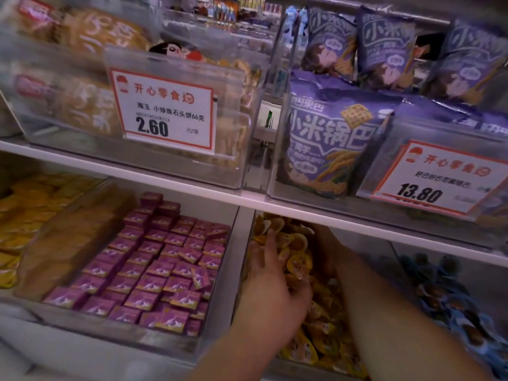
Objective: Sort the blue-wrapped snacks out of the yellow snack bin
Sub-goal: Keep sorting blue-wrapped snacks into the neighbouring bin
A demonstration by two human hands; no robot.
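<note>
Both hands dig in the yellow snack bin (pixel 324 339) to turn up strays: left hand (pixel 270 287) spread flat on the packets, right hand (pixel 327 243) buried, grip unclear. Blue-wrapped snacks (pixel 445 292) fill the neighbouring bin.

Two hands reach into one bin of yellow-wrapped snacks (pixel 316 320). Two price tags show, one reading 2.60 (pixel 162 110) and one reading 13.80 (pixel 437 178). At least five purple bags (pixel 327 144) fill the upper right bin. The small purple boxes (pixel 154 270) are too many to count.
</note>
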